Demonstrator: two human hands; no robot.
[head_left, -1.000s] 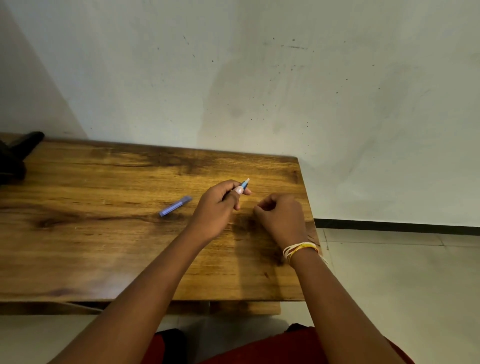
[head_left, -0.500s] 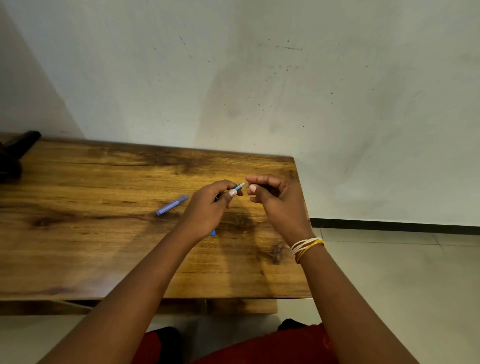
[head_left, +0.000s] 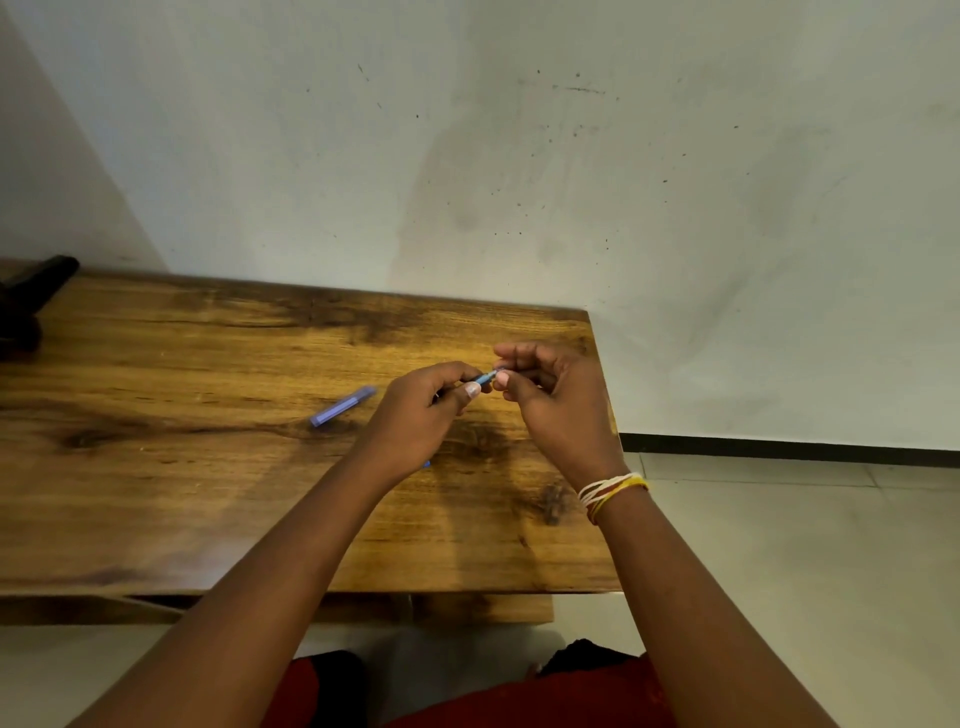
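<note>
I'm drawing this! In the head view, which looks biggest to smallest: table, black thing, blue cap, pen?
1. table
2. black thing, cut off by the picture's edge
3. blue cap
4. pen, though the left hand hides most of it, so cap against pen is unsure

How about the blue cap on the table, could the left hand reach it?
Probably yes: the cap lies just beside the left hand, nothing between, though that hand grips a pen.
</note>
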